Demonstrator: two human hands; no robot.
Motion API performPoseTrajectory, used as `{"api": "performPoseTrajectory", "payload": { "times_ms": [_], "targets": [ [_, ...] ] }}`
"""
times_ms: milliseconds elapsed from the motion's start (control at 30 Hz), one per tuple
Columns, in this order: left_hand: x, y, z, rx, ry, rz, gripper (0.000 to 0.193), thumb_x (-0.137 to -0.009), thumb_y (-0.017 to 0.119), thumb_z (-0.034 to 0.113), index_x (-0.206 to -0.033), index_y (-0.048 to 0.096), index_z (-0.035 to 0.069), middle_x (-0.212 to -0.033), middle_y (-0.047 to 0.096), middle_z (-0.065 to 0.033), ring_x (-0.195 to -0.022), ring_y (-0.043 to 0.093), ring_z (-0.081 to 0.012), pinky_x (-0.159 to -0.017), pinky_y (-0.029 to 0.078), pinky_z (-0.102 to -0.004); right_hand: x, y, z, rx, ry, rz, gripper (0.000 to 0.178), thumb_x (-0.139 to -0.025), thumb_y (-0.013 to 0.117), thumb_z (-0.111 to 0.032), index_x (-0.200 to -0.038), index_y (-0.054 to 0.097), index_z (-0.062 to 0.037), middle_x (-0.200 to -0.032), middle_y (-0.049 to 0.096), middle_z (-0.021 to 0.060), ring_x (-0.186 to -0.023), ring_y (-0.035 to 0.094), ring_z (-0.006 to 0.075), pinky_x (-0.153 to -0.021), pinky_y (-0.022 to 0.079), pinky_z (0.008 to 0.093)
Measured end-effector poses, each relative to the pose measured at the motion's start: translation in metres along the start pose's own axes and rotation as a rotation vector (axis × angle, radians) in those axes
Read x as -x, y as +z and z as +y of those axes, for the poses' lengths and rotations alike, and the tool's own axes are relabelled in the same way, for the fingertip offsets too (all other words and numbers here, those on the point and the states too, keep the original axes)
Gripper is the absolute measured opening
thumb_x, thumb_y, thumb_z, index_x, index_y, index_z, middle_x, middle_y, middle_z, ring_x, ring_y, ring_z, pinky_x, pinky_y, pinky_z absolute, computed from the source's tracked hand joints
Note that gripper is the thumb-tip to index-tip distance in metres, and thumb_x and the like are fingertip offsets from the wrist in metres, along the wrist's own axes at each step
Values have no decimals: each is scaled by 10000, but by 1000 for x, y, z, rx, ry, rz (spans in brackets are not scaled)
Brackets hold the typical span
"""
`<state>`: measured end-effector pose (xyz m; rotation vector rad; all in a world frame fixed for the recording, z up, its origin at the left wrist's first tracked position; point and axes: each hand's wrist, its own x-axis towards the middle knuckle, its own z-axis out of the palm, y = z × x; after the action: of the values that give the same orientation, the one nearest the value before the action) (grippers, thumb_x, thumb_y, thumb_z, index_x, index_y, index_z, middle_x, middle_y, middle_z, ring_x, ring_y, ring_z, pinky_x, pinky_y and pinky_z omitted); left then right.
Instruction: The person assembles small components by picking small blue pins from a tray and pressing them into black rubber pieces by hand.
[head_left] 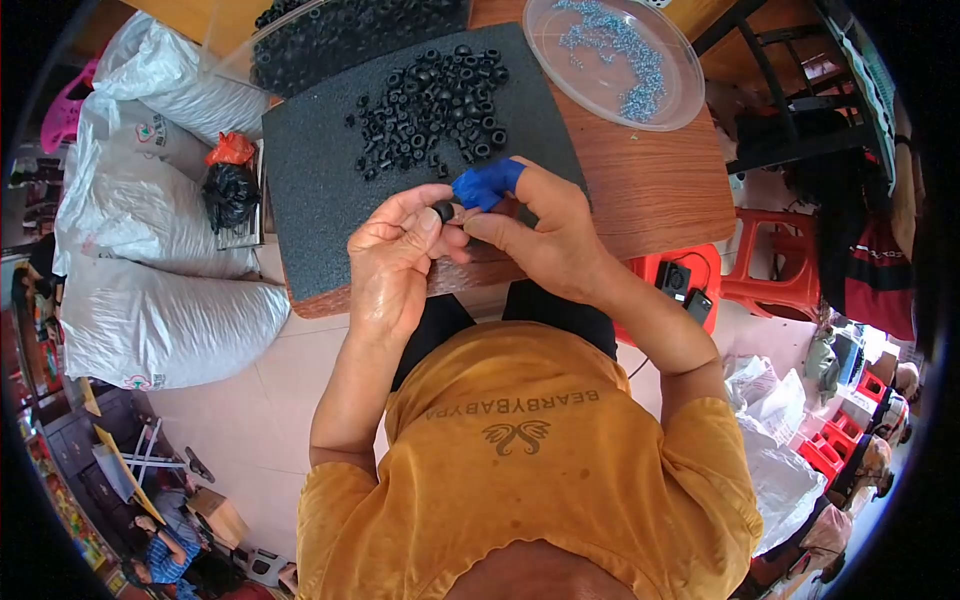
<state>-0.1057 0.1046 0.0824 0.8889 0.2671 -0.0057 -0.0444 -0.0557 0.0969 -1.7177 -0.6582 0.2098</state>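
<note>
My left hand is closed, pinching a small round black rubber-like part between thumb and fingertips. Right beside it, my right hand is closed too, its thumb and fingers pressed together near the same part. Whatever small thing sits in those fingertips is too small to make out. A blue covering wraps fingers of the right hand. Both hands are over the near part of a dark grey mat. Just beyond them, a loose pile of small black parts is spread on the mat.
A transparent box of black parts stands behind the mat. At the far right, a round transparent tray holds tiny bluish pieces on the wooden table. White sacks are stacked at left; red stools stand at right.
</note>
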Motion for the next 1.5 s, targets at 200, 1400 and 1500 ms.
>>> {"api": "performPoseTrajectory", "payload": {
  "times_ms": [200,1400,1500],
  "targets": [
    [-1,6,-3,-5,11,140,183,-882,568,56,-1023,588,-59,-896,645,-136,-695,635,-169,-617,535,-259,1,8,8,196,-93,51,176,-750,688,-41,-905,610,-13,-806,575,71,-663,582,141,-564,460,248],
    [8,-1,-9,-126,20,83,169,-867,572,19,-1021,600,-46,-817,638,-101,-654,603,-138,-594,515,-244,1,10,3,-289,251,14,120,-753,664,-20,-791,554,12,-692,610,46,-649,570,64,-549,460,237],
    [9,-1,-11,-164,45,78,172,-863,575,9,-1024,599,-44,-823,638,-96,-655,601,-136,-595,515,-242,2,8,4,-260,301,-34,144,-778,680,-23,-886,591,10,-786,630,28,-712,580,63,-627,483,222]
  ]
}}
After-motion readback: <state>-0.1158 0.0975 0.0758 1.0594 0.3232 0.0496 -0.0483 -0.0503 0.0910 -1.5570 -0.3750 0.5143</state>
